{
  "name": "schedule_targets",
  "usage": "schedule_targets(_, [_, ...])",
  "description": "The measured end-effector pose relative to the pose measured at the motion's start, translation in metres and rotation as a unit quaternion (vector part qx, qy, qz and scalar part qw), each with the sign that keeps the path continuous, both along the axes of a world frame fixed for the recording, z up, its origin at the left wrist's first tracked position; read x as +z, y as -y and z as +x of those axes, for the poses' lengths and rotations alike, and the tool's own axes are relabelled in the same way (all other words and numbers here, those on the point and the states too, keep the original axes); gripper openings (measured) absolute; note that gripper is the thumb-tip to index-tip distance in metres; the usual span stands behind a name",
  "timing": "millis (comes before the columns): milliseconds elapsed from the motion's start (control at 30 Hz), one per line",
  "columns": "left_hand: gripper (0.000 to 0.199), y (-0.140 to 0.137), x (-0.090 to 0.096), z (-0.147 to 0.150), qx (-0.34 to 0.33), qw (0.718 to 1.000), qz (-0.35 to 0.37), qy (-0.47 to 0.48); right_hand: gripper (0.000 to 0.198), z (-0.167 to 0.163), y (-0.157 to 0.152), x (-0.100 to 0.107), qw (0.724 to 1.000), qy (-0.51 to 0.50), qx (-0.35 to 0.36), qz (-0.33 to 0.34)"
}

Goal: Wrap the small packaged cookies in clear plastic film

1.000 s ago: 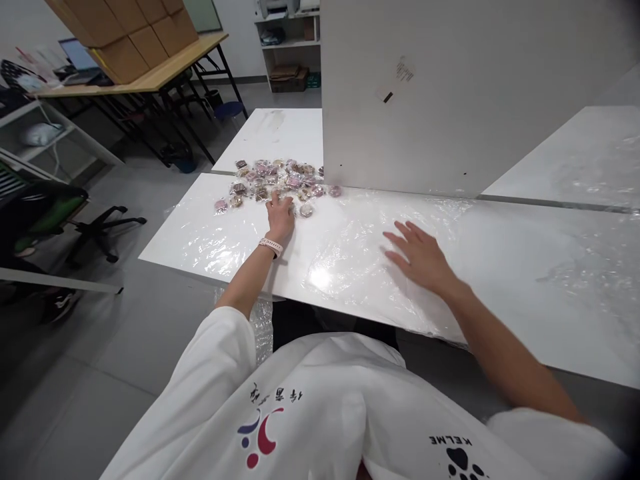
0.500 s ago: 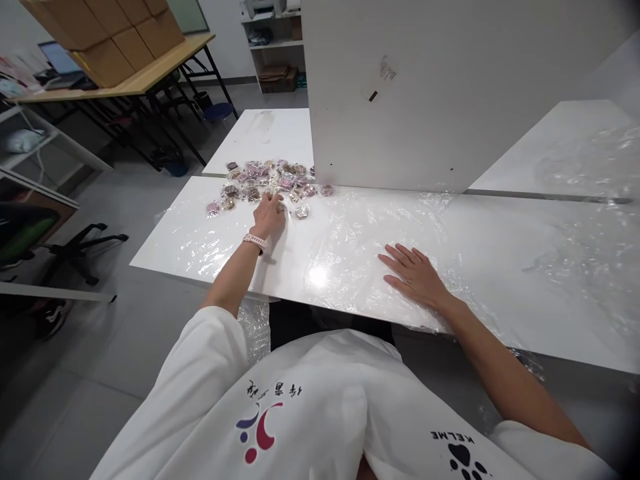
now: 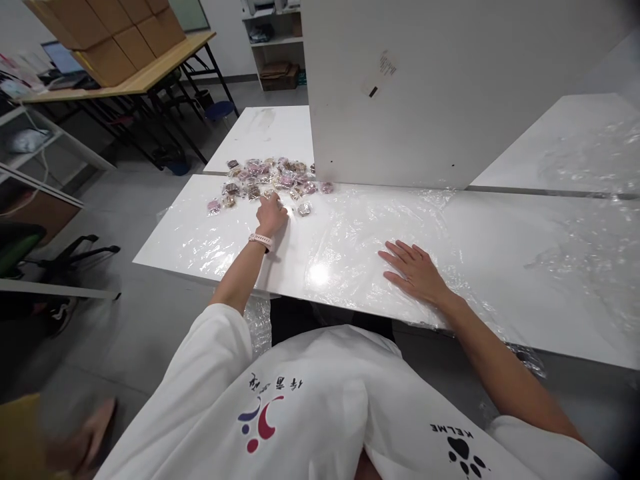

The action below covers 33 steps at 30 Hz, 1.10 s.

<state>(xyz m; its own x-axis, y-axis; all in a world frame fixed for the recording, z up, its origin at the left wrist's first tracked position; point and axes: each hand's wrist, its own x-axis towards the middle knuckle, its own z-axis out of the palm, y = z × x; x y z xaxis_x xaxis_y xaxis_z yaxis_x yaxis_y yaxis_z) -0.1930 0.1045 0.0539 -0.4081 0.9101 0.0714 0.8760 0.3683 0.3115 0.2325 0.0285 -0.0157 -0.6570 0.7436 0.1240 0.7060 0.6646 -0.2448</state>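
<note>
My left hand point(image 3: 271, 215), with a pale band on the wrist, reaches to the near edge of a loose pile of small clear-wrapped packets point(image 3: 286, 181). Its fingers are curled down around one packet, which they mostly hide. Pink, brown and tan contents show through the wrappers. A single packet point(image 3: 304, 209) lies just right of that hand. Farther right, my right hand point(image 3: 417, 273) rests flat with fingers spread on a crinkled sheet of clear plastic film point(image 3: 345, 243), holding nothing.
The white table point(image 3: 500, 267) carries more plastic film on its right. A tall white panel point(image 3: 425, 100) stands upright behind the film. Cardboard boxes point(image 3: 130, 47) are stacked on a wooden desk at back left. At lower left, a blurred person in yellow point(image 3: 20, 433) is close by.
A person in yellow has come into view at lower left. My left hand has barely moved, its fingers now drawn closer over the packet. My right hand stays in place.
</note>
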Motion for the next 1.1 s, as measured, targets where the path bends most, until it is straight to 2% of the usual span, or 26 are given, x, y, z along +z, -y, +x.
schedule_targets(67, [0.038,0.015,0.015,0.02,-0.006,0.998,0.063,0.016,0.054,0.0,0.0,0.0,1.0,-0.008,0.002,-0.003])
schedule_targets(100, [0.037,0.025,0.022,0.036,-0.036,0.995,0.095,0.026,0.054,0.0,0.0,0.0,1.0,-0.019,-0.001,-0.006])
schedule_targets(200, [0.035,0.063,0.028,0.103,-0.214,0.967,0.116,0.08,0.055,0.002,-0.001,0.0,0.996,-0.077,-0.036,-0.02])
schedule_targets(267, [0.035,0.088,0.016,0.149,-0.36,0.923,0.094,0.098,0.057,0.003,-0.002,0.0,0.991,-0.113,-0.065,-0.026])
schedule_targets(333, [0.038,0.108,-0.007,0.184,-0.485,0.869,0.072,0.068,0.057,0.003,-0.003,0.0,0.988,-0.128,-0.076,-0.027])
schedule_targets(400, [0.049,0.118,-0.031,0.201,-0.552,0.831,0.064,0.024,0.057,0.003,-0.002,0.003,0.988,-0.135,-0.076,-0.027])
schedule_targets(500, [0.06,0.121,-0.053,0.198,-0.563,0.823,0.068,0.005,0.056,0.0,0.001,0.012,0.984,-0.15,-0.092,-0.029])
schedule_targets(600, [0.053,0.12,-0.057,0.182,-0.561,0.823,0.074,0.04,0.054,-0.006,0.01,0.023,0.983,-0.161,-0.086,-0.035])
schedule_targets(733, [0.051,0.127,-0.054,0.169,-0.552,0.829,0.07,0.057,0.053,-0.018,0.031,0.028,0.99,-0.125,-0.01,-0.064])
schedule_targets(800, [0.055,0.136,-0.049,0.164,-0.542,0.837,0.068,0.037,0.056,-0.019,0.044,0.028,0.993,-0.098,-0.006,-0.061])
schedule_targets(933, [0.084,0.165,-0.037,0.142,-0.554,0.831,0.055,0.011,0.078,-0.004,0.076,0.03,0.998,-0.06,-0.007,-0.019])
schedule_targets(1000, [0.075,0.181,-0.037,0.125,-0.56,0.827,0.044,0.016,0.081,0.007,0.094,0.027,0.999,-0.048,0.017,-0.006])
schedule_targets(1100, [0.036,0.194,-0.043,0.102,-0.525,0.848,0.055,0.05,0.05,0.02,0.114,0.02,0.998,-0.068,-0.01,0.008])
